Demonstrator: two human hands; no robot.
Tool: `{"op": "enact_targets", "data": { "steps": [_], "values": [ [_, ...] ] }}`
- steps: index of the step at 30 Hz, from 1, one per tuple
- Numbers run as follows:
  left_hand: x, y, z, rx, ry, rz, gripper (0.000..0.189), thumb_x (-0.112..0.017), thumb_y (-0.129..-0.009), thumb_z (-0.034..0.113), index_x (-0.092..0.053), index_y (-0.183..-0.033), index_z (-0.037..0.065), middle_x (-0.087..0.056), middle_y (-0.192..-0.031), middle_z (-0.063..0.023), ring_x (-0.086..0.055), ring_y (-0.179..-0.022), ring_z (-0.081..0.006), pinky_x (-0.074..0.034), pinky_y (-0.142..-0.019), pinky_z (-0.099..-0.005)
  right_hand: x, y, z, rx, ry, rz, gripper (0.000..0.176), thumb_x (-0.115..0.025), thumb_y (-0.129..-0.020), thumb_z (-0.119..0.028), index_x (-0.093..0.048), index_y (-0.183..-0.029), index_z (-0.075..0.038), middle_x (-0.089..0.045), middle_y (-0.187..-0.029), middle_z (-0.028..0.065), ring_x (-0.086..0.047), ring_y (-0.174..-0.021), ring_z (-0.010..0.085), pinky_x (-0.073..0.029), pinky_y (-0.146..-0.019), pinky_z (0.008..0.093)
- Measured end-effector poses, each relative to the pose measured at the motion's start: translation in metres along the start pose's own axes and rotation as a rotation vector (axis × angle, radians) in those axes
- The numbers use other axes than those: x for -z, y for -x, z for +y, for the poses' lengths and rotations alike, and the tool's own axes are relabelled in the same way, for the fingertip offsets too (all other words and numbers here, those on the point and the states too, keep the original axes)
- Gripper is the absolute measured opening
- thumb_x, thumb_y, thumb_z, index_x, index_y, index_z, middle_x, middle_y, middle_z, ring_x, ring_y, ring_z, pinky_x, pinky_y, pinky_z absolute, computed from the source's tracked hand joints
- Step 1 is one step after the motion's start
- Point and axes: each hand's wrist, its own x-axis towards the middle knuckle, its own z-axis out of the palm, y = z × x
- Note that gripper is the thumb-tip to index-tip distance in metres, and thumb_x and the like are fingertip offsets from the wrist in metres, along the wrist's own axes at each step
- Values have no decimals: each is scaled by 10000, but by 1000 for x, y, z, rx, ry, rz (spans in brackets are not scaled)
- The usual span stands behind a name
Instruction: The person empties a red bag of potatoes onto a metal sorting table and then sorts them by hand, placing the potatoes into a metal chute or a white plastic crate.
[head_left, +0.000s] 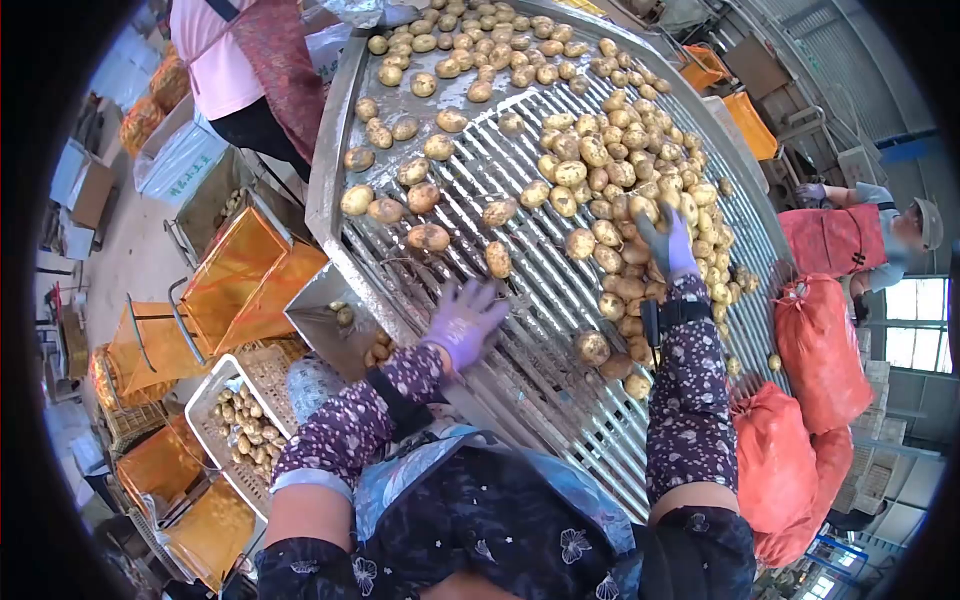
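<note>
Many potatoes (620,160) lie on a slatted metal sorting table (540,340), heaped at its right side and scattered at its left and far end. My right hand (672,240), in a purple and grey glove, rests on the heap with its fingers apart, touching potatoes. Near the left edge of the slats is my left hand (466,322) in a purple glove, fingers spread and holding nothing. One potato (498,260) lies just beyond its fingertips.
A white basket of potatoes (212,385) and orange-lined crates (235,265) stand at the left. Red sacks (775,455) lean beside the table's right edge. A person (245,70) stands at the far left side, another person (880,235) at the right.
</note>
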Motion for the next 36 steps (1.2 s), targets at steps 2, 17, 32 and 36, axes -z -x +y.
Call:
{"op": "enact_targets", "data": {
  "steps": [2, 17, 32, 36],
  "values": [
    [2, -12, -23, 72, -45, -6, 624, -646, -890, 353, -408, -1446, 200, -363, -1522, -176, -305, -1424, -388, -208, -1172, -571, -8, -10, -39, -199, -256, -256, 699, -701, -876, -407, -458, -1404, -20, -506, -1344, 233, -560, -1189, 312, -490, -1002, 395],
    [15, -18, -121, 421, -73, 259, 586, -583, -911, 338, -435, -1441, 137, -395, -1510, -189, -302, -1408, -461, -201, -1155, -558, -99, 52, -88, 410, 74, -197, 450, -683, -876, -266, -553, -1278, -113, -591, -1187, 251, -597, -1091, 408, -513, -916, 436],
    [31, -29, -7, 118, 1655, 330, 423, -494, -1035, 286, -505, -1358, 13, -611, -1255, -92, -567, -1141, -153, -432, -1014, -315, -85, -81, -66, 167, 352, -319, 352, -592, -908, -219, -599, -1221, -57, -646, -1147, 240, -631, -1069, 404, -521, -871, 445],
    [18, -46, -16, 233, 2112, 165, 506, -473, -1029, 384, -433, -1421, 67, -559, -1332, -110, -568, -1197, -217, -457, -1022, -358, -65, -10, -79, -89, -505, -409, 377, -551, -981, -238, -566, -1293, -27, -706, -889, 120, -663, -715, 179, -561, -691, 306]
  ]
}}
